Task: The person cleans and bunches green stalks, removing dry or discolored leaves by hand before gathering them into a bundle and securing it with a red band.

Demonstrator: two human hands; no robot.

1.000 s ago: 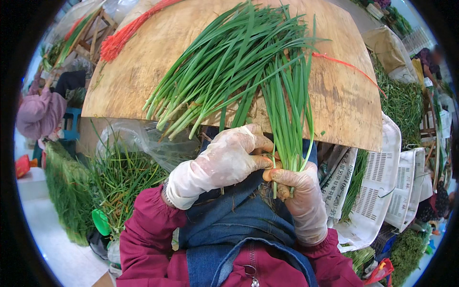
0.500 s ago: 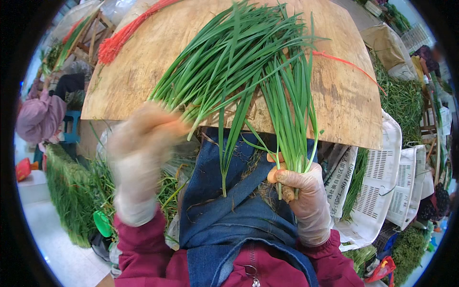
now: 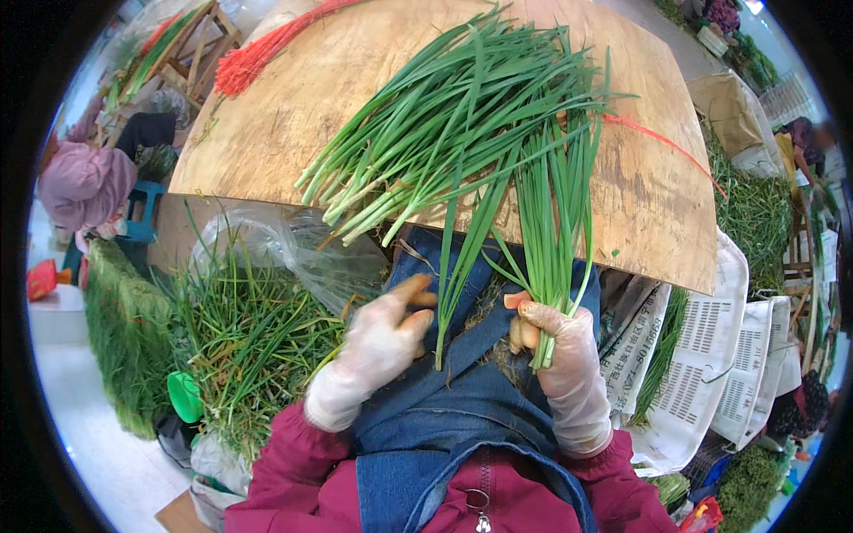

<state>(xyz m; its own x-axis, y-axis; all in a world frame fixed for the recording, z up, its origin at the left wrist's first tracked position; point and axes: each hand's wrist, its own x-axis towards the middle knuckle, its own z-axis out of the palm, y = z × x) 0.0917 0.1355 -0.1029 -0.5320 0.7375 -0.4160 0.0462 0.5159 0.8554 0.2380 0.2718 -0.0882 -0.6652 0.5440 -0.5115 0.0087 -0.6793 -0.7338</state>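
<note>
Left of the left hand [image 3: 378, 346], a clear plastic bag [image 3: 306, 249] slumps behind a heap of loose greens [image 3: 235, 342]; whether the greens lie inside it cannot be told. Right of the right hand [image 3: 564, 346] stand white sacks [image 3: 706, 364] with dark printing, long green stalks [image 3: 659, 360] showing between them — their full contents are hidden. Farther up on that side, a tan sack [image 3: 721, 102] stands beside a mound of greens [image 3: 751, 209].

Both hands wear thin whitish gloves. The right hand is clamped round the lower stems of a bunch of long green leaves [image 3: 551, 218], thumb across the front, pale cut ends poking out below, leaf tips reaching away onto the wooden board [image 3: 253, 147]. The left hand, slightly blurred, has its fingers bent and apart from the thumb, near a loose stalk [image 3: 455, 289] that hangs between the hands — beyond both, a larger leaf pile [image 3: 444, 133] covers the board's middle
</note>
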